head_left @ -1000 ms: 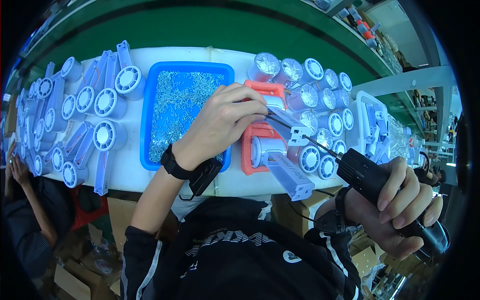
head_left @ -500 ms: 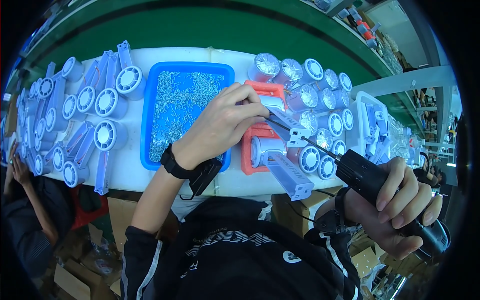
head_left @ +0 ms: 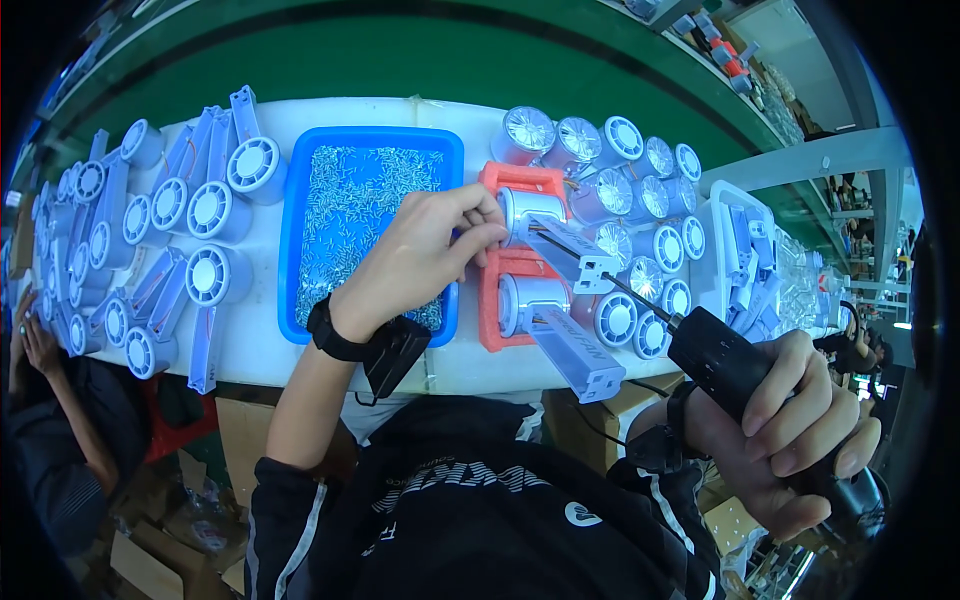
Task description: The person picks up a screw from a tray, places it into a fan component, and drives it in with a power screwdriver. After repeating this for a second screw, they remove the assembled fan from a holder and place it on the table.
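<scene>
My right hand (head_left: 800, 425) is wrapped round a black electric screwdriver (head_left: 712, 348). Its long bit reaches through the end of the pale handle (head_left: 567, 250) of the upper handheld fan, toward the fan's round body (head_left: 518, 212). This fan and a lower fan (head_left: 575, 352) lie in a red foam holder (head_left: 490, 305). My left hand (head_left: 425, 245) is curled beside the upper fan's body, thumb and fingertips drawn together; what they hold, if anything, is hidden. Left of the holder is a blue tray (head_left: 292, 225) with many small screws (head_left: 375, 195), partly behind my left forearm.
Rows of pale fan parts (head_left: 215, 210) cover the table's left side. Several fan heads (head_left: 603, 192) stand right of the holder, beside a white bin (head_left: 712, 235) of handle pieces. Another person's hand (head_left: 40, 345) is at the far left. Cardboard boxes (head_left: 240, 440) lie below.
My left hand has drawn back leftward from the upper fan's handle and the bit, uncovering the fan's body. The screwdriver has shifted only slightly, its bit still through the handle.
</scene>
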Tool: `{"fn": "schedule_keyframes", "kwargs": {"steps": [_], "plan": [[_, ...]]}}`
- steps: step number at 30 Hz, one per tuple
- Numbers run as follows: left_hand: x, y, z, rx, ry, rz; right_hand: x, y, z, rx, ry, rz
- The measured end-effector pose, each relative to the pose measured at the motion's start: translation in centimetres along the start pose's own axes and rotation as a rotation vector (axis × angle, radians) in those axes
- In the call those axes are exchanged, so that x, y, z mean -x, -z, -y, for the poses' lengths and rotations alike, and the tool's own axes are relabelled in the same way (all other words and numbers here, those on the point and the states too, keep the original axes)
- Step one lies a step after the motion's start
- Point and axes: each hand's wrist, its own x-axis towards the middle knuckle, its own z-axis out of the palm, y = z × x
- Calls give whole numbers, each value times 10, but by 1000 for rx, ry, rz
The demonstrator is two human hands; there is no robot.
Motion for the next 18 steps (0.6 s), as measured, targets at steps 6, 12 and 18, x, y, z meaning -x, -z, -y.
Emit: {"fn": "schedule_keyframes", "kwargs": {"steps": [6, 12, 18], "plan": [[2, -1, 6, 106, -56, -90, 1, -5, -14, 75, 45, 95], [-1, 0, 1, -155, -288, -127, 0, -1, -18, 96, 39, 184], [-4, -6, 12, -378, -447, -184, 1, -4, -18, 96, 25, 186]]}}
